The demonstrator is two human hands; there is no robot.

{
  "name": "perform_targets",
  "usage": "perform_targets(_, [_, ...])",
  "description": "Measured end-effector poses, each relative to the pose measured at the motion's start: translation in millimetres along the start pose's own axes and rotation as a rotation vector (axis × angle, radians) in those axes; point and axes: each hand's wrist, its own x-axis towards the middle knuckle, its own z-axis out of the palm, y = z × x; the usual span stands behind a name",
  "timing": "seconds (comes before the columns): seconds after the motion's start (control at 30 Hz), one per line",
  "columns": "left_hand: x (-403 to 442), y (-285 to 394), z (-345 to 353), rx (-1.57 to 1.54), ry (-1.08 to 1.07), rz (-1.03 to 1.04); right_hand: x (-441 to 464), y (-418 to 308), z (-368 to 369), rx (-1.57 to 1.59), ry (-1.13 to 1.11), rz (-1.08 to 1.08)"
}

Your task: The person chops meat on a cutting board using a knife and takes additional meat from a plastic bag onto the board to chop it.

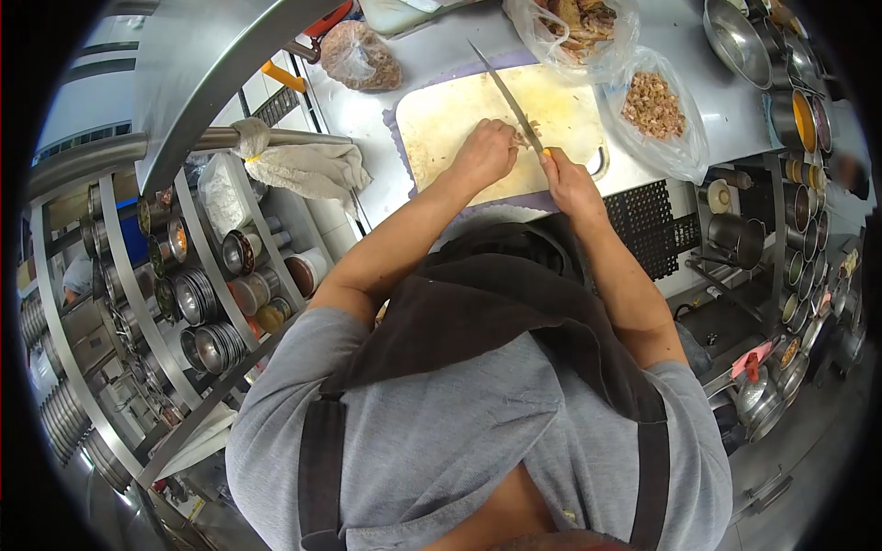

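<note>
A pale cutting board (pixel 441 115) lies on a purple cloth (pixel 401 163) in front of the body. My right hand (pixel 573 186) is wrapped round the handle of a long knife (pixel 505 90), whose blade points up and to the left over the board. On the board, my left hand (pixel 487 151) is closed with curled fingers at small pieces of brown meat (pixel 522 140), just left of the blade. Beyond the board stands an open plastic bag with large browned meat pieces (pixel 581 28). Right of the board, another plastic bag holds diced meat (pixel 653 106).
A tied bag of minced food (pixel 360 57) rests at the back left of the steel counter (pixel 354 115). A cloth (pixel 299 167) hangs over a rail at left. Metal bowls (pixel 738 41) stand at the far right. Shelves with bowls (pixel 213 347) are at left.
</note>
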Motion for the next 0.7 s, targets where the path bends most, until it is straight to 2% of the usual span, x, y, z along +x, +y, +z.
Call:
perform_targets(0.27, [2.5,-2.7,2.5,0.011,-0.001,-0.022,4.7,-4.8,12.5,-0.021,-0.089,0.004])
perform_targets(0.53, [-2.7,0.1,-3.6,0.029,0.009,-0.015,5.6,-0.9,11.1,0.013,0.044,-0.085])
perform_targets(0.7, [-12.6,-1.8,-15.8,0.011,0.048,-0.033,-3.7,-15.6,4.0,0.007,0.026,-0.114])
